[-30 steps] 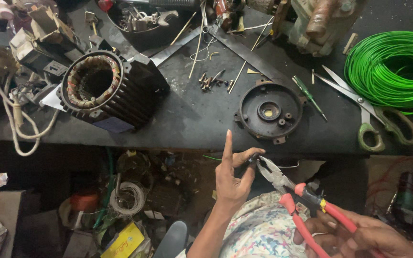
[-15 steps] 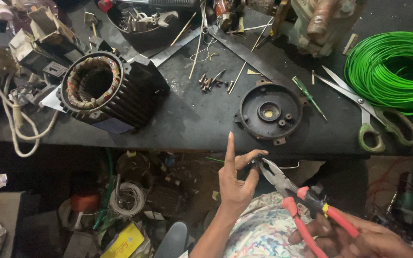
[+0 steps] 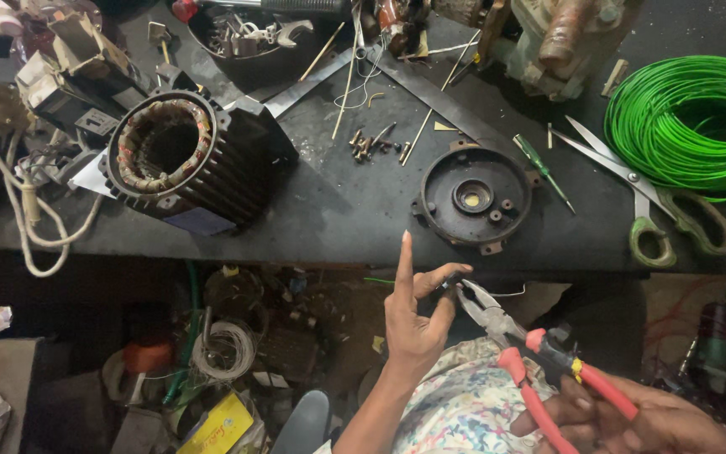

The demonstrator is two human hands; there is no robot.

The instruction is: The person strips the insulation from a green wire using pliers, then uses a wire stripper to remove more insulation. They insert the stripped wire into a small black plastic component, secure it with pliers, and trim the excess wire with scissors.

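Observation:
My left hand [image 3: 416,313] is raised below the bench edge, index finger straight up, thumb and middle finger pinching a small dark piece [image 3: 447,284]. My right hand [image 3: 632,416], at the lower right, grips the red handles of a pair of pliers [image 3: 539,357]. The pliers' metal jaws point up-left and meet the small piece at my left fingertips. A thin wire [image 3: 510,294] trails right from that spot. On the black bench [image 3: 338,210] above lie a finned motor stator [image 3: 191,164] with copper windings and a round black end cover [image 3: 474,197].
A green wire coil [image 3: 686,126] sits at the right with large scissors [image 3: 661,206] and a green screwdriver [image 3: 542,171] beside it. Loose screws [image 3: 367,143] and metal strips lie mid-bench. A white cable [image 3: 31,227] hangs off the left. Clutter fills the floor below.
My right hand and the pliers have dropped slightly lower and to the right. My left hand stays in its pinch with the index finger raised.

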